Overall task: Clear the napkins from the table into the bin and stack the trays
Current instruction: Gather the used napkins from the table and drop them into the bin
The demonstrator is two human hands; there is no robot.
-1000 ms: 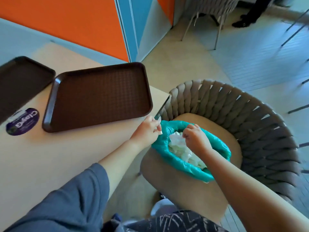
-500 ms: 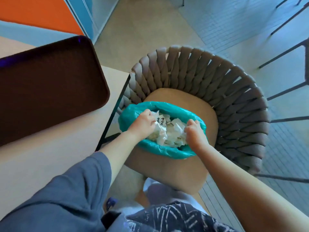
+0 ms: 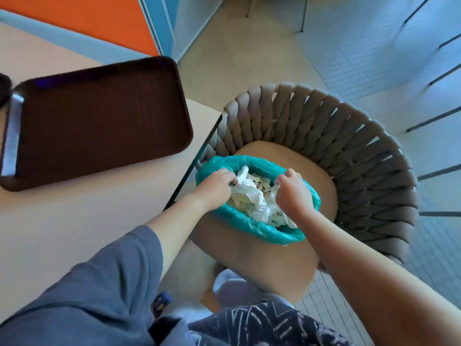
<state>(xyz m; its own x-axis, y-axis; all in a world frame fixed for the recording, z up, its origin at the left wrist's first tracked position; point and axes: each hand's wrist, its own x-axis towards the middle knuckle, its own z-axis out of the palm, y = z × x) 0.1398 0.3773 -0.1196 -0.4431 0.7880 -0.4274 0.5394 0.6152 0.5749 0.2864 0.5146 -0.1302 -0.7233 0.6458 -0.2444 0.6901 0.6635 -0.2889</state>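
A bin with a teal liner [image 3: 262,231] stands on the seat of a woven chair beside the table. It is full of crumpled white napkins [image 3: 252,199]. Both of my hands are inside its mouth. My left hand [image 3: 214,187] is at the left side, fingers curled into the napkins. My right hand [image 3: 293,194] is at the right side, fingers curled down onto the pile. A dark brown tray [image 3: 99,121] lies on the beige table [image 3: 74,211] to the left. The edge of a second tray [image 3: 3,88] shows at the far left.
The grey woven chair back [image 3: 349,146] curves around the bin on the far and right sides. The table's dark corner edge [image 3: 194,161] runs close to the bin's left side. An orange and blue wall stands behind the table. Tiled floor lies to the right.
My left hand has moved from the table's edge into the bin and onto the napkins. My right hand has shifted to the bin's right side. The view has swung over the bin.
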